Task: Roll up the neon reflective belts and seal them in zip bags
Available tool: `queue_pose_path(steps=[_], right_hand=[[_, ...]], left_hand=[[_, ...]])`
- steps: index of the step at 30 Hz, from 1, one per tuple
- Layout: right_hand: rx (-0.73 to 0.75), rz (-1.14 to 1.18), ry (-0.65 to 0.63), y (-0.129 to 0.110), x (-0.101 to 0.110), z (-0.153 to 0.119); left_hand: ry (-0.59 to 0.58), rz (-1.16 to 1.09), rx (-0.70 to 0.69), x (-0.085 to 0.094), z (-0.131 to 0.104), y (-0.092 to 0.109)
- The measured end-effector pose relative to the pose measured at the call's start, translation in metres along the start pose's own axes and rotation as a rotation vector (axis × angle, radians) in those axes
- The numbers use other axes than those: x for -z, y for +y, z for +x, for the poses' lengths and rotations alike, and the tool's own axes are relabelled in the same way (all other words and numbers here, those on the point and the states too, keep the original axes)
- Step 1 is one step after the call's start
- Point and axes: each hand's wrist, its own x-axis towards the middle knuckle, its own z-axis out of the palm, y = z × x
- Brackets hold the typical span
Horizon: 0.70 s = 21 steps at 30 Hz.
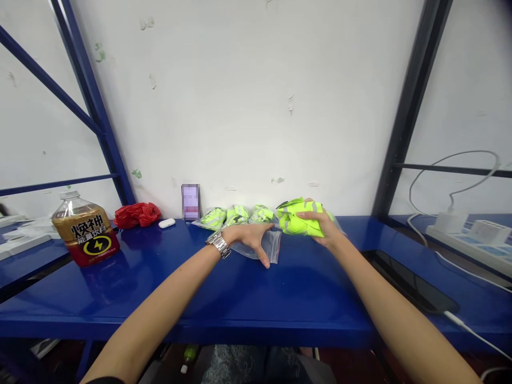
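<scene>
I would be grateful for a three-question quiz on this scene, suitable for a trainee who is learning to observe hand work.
1. Which hand holds the neon-yellow bundle?
2. True or false: in this view, the red plastic bag lies between the bottle and the white case.
3. What does the left hand overlap in this view? A: the bottle; B: a clear zip bag; C: the white case.

Key: 1. The right hand; 2. True; 3. B.
</scene>
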Motion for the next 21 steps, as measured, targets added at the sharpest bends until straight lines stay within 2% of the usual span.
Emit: queue_pose_path(steps=[2, 5, 10, 13, 17, 21], right_hand=[[-0.007, -0.004, 0.008, 0.000, 0.000, 0.000], [-0.019, 0.008, 0.036, 0.001, -0.002, -0.001], [-0.087, 0.041, -0.013, 0.008, -0.013, -0.004], [-0.115, 0.058, -0.073, 0.012, -0.022, -0.007], [-0.132, 0.020, -0.127, 0.012, -0.030, -0.011], [-0.169, 0.012, -0.142, 0.010, -0.031, -0.014]], left_hand=[[0.020, 0.006, -0.009, -0.009, -0.003, -0.002], [0.126, 0.086, 0.010, -0.015, -0.014, 0.001], [0.377, 0.358, 0.159, -0.011, -0.031, 0.019], [0.504, 0.442, 0.134, -0.011, -0.034, 0.029], [0.589, 0.506, 0.067, -0.017, -0.034, 0.031], [0.629, 0.528, 0.064, -0.023, -0.035, 0.028]])
